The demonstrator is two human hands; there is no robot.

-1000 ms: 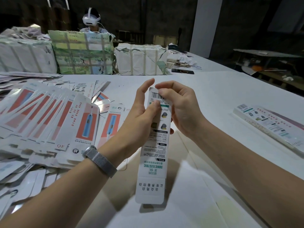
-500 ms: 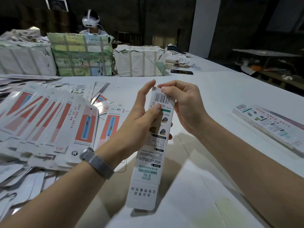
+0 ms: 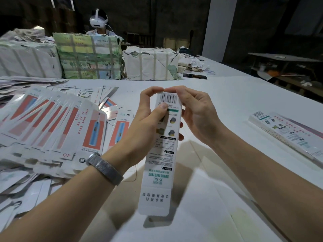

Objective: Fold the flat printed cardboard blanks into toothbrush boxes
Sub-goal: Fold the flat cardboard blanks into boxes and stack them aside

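I hold a long white toothbrush box (image 3: 160,163) upright above the table, barcode end up, its bottom flap hanging open. My left hand (image 3: 148,123) grips the upper part of the box, thumb on the printed face, forefinger curled over the top. My right hand (image 3: 195,112) holds the box's right edge, its forefinger bent onto the top end by the barcode. A fanned pile of flat printed blanks (image 3: 52,126) with red panels lies to the left.
Folded boxes (image 3: 286,135) lie at the right on the white table (image 3: 227,95). Strapped paper bundles (image 3: 87,56) stand along the far side, a person in a headset (image 3: 98,21) behind them. A dark phone (image 3: 194,76) lies near the bundles.
The box has swung back to nearly upright and risen slightly. Both forefingers have closed together over its top end.
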